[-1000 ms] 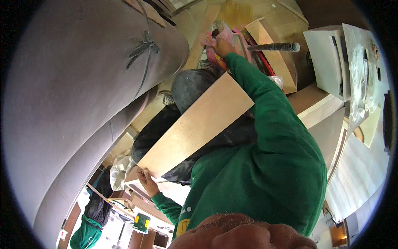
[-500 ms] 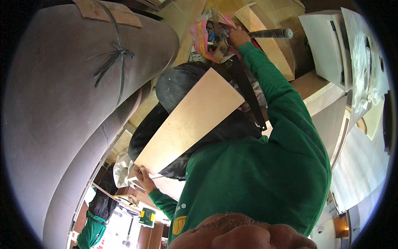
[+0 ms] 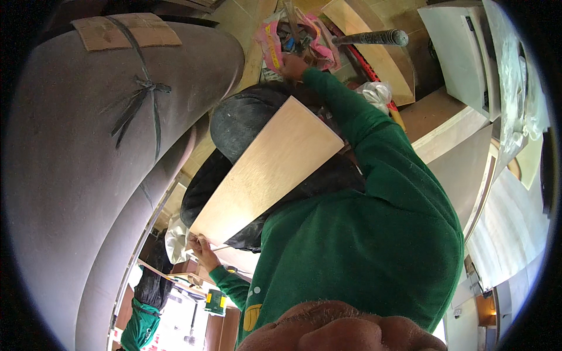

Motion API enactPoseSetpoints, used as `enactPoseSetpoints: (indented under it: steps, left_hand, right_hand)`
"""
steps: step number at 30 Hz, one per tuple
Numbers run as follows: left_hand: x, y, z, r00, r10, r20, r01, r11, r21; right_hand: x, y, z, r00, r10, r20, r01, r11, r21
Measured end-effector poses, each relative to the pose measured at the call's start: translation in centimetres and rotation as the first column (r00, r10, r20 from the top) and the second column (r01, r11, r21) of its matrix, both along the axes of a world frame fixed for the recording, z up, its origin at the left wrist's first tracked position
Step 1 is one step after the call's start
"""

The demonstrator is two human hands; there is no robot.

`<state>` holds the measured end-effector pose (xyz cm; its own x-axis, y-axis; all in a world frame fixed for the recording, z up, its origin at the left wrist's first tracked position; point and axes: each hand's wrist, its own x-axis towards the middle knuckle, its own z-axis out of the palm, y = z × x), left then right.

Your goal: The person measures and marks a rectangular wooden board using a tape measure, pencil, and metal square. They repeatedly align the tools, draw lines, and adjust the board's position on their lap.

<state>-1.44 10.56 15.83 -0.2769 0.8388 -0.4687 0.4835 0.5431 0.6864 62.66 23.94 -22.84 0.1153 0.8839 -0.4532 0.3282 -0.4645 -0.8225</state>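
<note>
A long pale plywood board [image 3: 266, 169] lies diagonally across my dark-clad legs. My left hand [image 3: 201, 245] is closed on the board's lower-left end. My right hand [image 3: 293, 67] is at the lower side of a pink plastic bag [image 3: 326, 45] full of small hardware and tools; its fingers are hidden there. Just right of the bag a dark ridged handle [image 3: 383, 37] sticks out above a red tool [image 3: 366, 67], with a crumpled white bag [image 3: 373, 93] below.
Large grey wrapped rolls [image 3: 88, 146], tied with dark cord and padded with cardboard [image 3: 126, 32], fill the left. Plywood offcuts [image 3: 377, 47], white panels [image 3: 451, 55] and plastic sheeting [image 3: 515, 76] crowd the right. A green bucket [image 3: 215, 301] and green-and-black clothing [image 3: 143, 316] show lower left.
My right hand moved up and right, then back down-left to the bag's lower side. A dark saw blade seen beneath it half a second ago is out of sight. The view has shifted slightly.
</note>
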Motion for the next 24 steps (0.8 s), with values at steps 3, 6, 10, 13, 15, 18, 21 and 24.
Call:
enactPoseSetpoints:
  steps: [3,6,10,13,15,18,21,24]
  left_hand:
    - [-0.1,0.1,0.3,1.000,0.021,0.007,-0.021,1.000,-0.015]
    - [0.1,0.5,0.5,1.000,-0.010,0.022,0.011,1.000,-0.024]
    - [0.8,0.2,0.3,1.000,-0.002,0.030,0.002,1.000,0.011]
    - [-1.0,1.3,0.4,1.000,-0.008,0.025,0.009,0.999,-0.036]
    - [-0.9,1.9,0.2,1.000,-0.018,0.019,0.019,0.999,-0.040]
    - [-0.8,-0.4,0.3,1.000,-0.016,0.020,0.017,0.999,-0.040]
    - [-1.2,0.6,0.4,0.998,-0.054,0.024,0.055,0.997,-0.050]
    - [-0.9,0.8,0.5,0.998,-0.056,0.030,0.058,0.997,-0.060]
  right_hand:
    - [-6.5,0.5,-0.7,0.985,0.081,0.154,-0.070,0.995,-0.077]
    - [-8.1,0.3,-2.5,0.977,0.088,0.194,-0.101,0.993,0.062]
    - [-8.0,0.6,-4.2,0.978,0.149,0.148,-0.161,0.984,0.071]
    - [-7.8,0.7,-7.6,0.935,0.250,0.253,-0.264,0.964,0.023]
    - [-7.2,0.3,-8.8,0.906,0.234,0.352,-0.261,0.965,0.033]
    - [-5.0,0.4,-1.2,0.950,0.072,0.304,-0.080,0.997,0.014]
    - [-3.5,-0.8,-1.3,0.887,0.060,0.458,-0.003,0.992,-0.123]
    - [-1.7,-2.2,-1.5,0.795,0.076,0.602,-0.054,0.997,-0.054]
